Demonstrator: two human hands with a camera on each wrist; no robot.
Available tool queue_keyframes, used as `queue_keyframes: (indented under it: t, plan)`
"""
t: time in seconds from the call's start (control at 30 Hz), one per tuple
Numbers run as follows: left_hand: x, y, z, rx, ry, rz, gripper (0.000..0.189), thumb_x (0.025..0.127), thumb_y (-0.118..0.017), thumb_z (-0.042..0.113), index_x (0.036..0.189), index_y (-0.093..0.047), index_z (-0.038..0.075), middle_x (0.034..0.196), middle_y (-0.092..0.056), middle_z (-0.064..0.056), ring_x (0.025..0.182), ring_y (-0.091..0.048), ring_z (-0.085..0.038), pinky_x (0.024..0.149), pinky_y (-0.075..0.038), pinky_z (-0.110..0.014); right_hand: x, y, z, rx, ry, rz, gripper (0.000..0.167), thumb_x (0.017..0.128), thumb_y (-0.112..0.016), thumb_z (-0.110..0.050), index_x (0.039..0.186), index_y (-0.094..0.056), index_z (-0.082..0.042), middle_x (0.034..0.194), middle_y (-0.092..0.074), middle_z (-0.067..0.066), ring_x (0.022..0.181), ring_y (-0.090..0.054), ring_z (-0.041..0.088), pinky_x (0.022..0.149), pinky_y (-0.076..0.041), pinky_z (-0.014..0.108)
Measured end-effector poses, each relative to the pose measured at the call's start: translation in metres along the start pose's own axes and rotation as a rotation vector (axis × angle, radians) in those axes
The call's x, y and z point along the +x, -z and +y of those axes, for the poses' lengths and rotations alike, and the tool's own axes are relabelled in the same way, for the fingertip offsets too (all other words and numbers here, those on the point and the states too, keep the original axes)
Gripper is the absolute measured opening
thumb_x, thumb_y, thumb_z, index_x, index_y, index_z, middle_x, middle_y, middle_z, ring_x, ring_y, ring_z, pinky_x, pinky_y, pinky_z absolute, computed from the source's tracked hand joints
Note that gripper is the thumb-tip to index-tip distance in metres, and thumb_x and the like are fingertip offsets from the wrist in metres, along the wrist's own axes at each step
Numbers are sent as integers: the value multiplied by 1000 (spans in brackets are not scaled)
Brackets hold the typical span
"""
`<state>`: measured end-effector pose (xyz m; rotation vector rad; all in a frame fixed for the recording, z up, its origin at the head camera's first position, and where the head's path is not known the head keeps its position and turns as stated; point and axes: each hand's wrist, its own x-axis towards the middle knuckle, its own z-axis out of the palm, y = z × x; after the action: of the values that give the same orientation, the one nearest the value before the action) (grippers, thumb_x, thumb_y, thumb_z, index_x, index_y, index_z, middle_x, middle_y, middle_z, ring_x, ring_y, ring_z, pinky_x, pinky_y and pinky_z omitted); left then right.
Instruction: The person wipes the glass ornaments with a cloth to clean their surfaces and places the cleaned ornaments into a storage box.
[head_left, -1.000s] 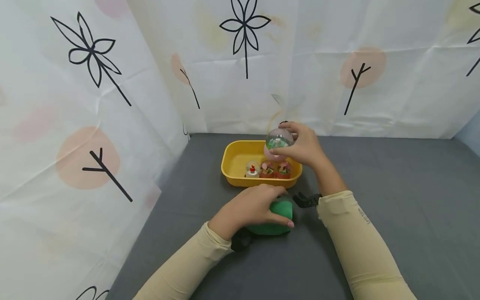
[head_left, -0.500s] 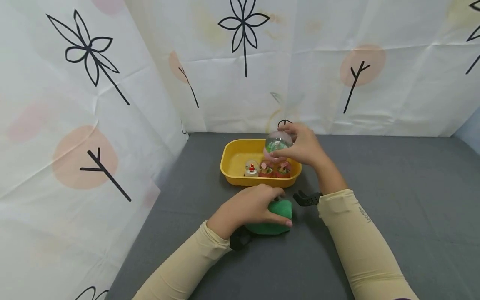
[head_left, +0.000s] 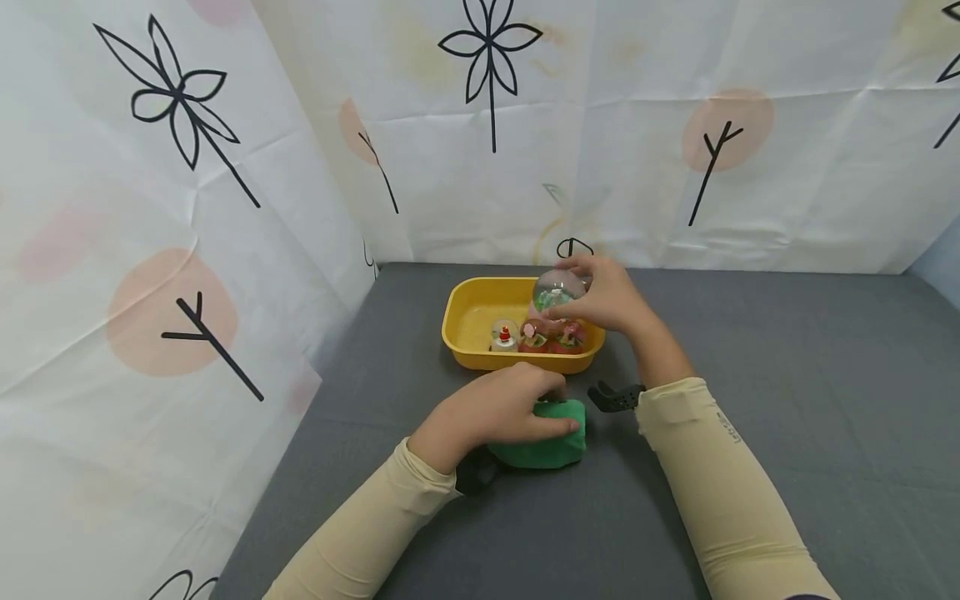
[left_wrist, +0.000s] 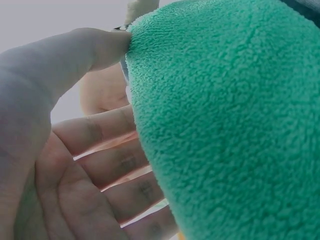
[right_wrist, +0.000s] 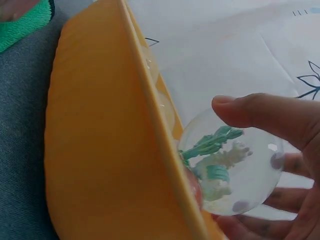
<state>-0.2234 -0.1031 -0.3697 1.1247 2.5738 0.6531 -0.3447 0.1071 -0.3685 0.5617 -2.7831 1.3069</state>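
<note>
A snow globe with a pink base [head_left: 555, 292] is in my right hand [head_left: 606, 292], over the right part of the yellow tray [head_left: 468, 360]. Thumb and fingers hold its clear ball, and a green plant-like shape and a pale figure show inside in the right wrist view. Its base is down inside the tray, partly hidden by the wall. My left hand [head_left: 502, 408] is at the green cloth [head_left: 551, 454] in front of the tray. In the left wrist view its thumb touches the edge of the cloth and the fingers lie loosely extended, their tips hidden behind it.
Inside the tray stand a small white-based globe with a red figure [head_left: 504, 335] and two red-based globes, one at the front middle [head_left: 532, 340] and one at the right [head_left: 567, 340]. A patterned white curtain [head_left: 637, 167] hangs behind the grey tabletop [head_left: 787, 400].
My right hand has lowered the snow globe a little into the tray. My left hand has risen slightly, its thumb moving up along the cloth, which stays in place.
</note>
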Motion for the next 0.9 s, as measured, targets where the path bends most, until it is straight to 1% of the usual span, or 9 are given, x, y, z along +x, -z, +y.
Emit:
queue_keyframes:
  t: [0.17, 0.33, 0.5, 0.57, 0.63, 0.77, 0.83, 0.9]
  plan:
    - [2, -1, 2, 8, 9, -36, 30, 102, -72, 42, 116, -70, 15, 93, -66, 8, 77, -59, -5, 72, -50, -20, -2, 6, 1, -31, -1, -53, 81, 84, -90, -32, 152, -54, -9, 150, -58, 24, 132, -60, 42, 102, -56, 60]
    - [6, -7, 1, 29, 16, -59, 34, 101, -73, 42, 120, -71, 14, 100, -69, 8, 81, -61, -4, 77, -53, -18, -5, 11, -2, -44, -10, -131, 81, 91, -82, -34, 159, -45, -9, 156, -50, 26, 129, -60, 45, 103, -55, 62]
    - [7, -14, 2, 77, 47, -67, 38, 99, -75, 41, 125, -72, 13, 114, -75, 3, 90, -65, -2, 86, -57, -21, -7, 13, -3, -40, -19, -179, 83, 97, -77, -39, 165, -37, -12, 163, -43, 24, 137, -54, 49, 108, -51, 66]
    - [8, -17, 3, 94, 56, -70, 37, 98, -78, 40, 124, -73, 13, 117, -76, 2, 93, -66, -3, 89, -58, -22, -7, 13, -3, -41, -27, -191, 84, 98, -76, -40, 166, -35, -14, 166, -40, 22, 142, -51, 50, 111, -49, 67]
    - [9, -19, 4, 107, 62, -74, 35, 96, -81, 38, 120, -75, 13, 115, -76, 2, 94, -66, -4, 89, -58, -22, -8, 13, -2, -49, -31, -202, 84, 99, -75, -40, 167, -32, -15, 168, -37, 21, 144, -48, 50, 112, -47, 67]
    - [11, -21, 8, 129, 94, -75, 31, 93, -84, 37, 114, -80, 14, 110, -78, 4, 97, -69, -7, 90, -59, -24, -8, 13, -3, -58, -49, -208, 86, 99, -74, -43, 168, -30, -17, 168, -38, 21, 144, -50, 49, 113, -46, 67]
    - [12, -22, 10, 143, 118, -76, 31, 92, -85, 37, 113, -82, 15, 112, -79, 4, 102, -70, -8, 93, -60, -25, -8, 13, -4, -67, -55, -209, 87, 98, -74, -44, 168, -29, -18, 168, -38, 21, 143, -50, 48, 114, -46, 67]
    - [12, -23, 12, 169, 128, -85, 31, 92, -85, 39, 112, -83, 16, 112, -78, 5, 105, -71, -9, 93, -59, -25, -8, 14, -4, -75, -57, -212, 88, 98, -74, -44, 169, -28, -17, 169, -36, 21, 145, -49, 47, 115, -44, 68]
